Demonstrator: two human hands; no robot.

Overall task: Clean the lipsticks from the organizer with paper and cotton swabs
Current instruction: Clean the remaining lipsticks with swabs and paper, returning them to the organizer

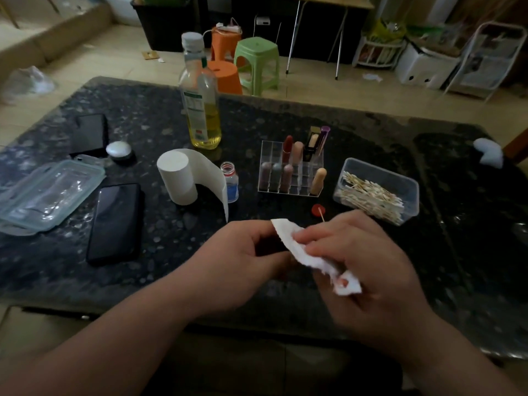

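The right hand (357, 252), at lower centre, pinches a torn piece of tissue paper (288, 238). The paper's lower end is crumpled and smeared red. A thin wooden stick (322, 215), probably a cotton swab, pokes up from behind the fingers. The left hand (237, 258) is curled against the paper's left edge; I cannot tell whether it grips anything there. Just above the hands, a red cap (318, 210) lies on the dark stone table (143, 281), near the clear organizer (291, 184). The organizer holds about eight lipsticks (288, 147) upright. The tub of cotton swabs (377, 190) is at its right, and the paper roll (177, 178) is at its left. The red smears suggest wiping is under way. None of the lipsticks can be read as clean or dirty, so most of the work probably remains.
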